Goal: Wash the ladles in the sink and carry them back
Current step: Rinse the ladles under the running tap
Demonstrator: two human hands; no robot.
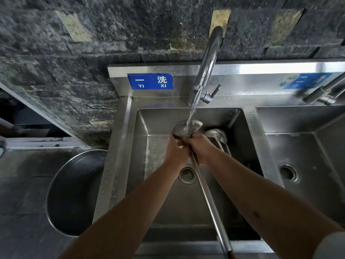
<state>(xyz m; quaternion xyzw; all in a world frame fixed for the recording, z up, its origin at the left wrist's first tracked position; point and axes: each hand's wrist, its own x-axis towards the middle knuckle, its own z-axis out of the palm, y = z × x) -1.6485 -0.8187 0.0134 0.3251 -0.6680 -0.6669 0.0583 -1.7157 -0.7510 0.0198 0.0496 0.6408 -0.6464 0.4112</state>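
Note:
A long-handled steel ladle (186, 128) is held over the left sink basin (158, 202), its bowl under the water running from the faucet (207, 66). My left hand (175, 152) grips the ladle just below the bowl. My right hand (200, 150) grips the top of the handle beside it. The handle (209, 200) runs down toward me and out of the bottom of the view. A second ladle (217, 136) lies in the basin behind my right hand, partly hidden.
A drain strainer (187, 174) sits in the basin floor. A second basin (308, 156) with its own drain and tap (324, 92) lies to the right. A large steel pot (74, 193) stands on the floor at the left. A dark stone wall rises behind.

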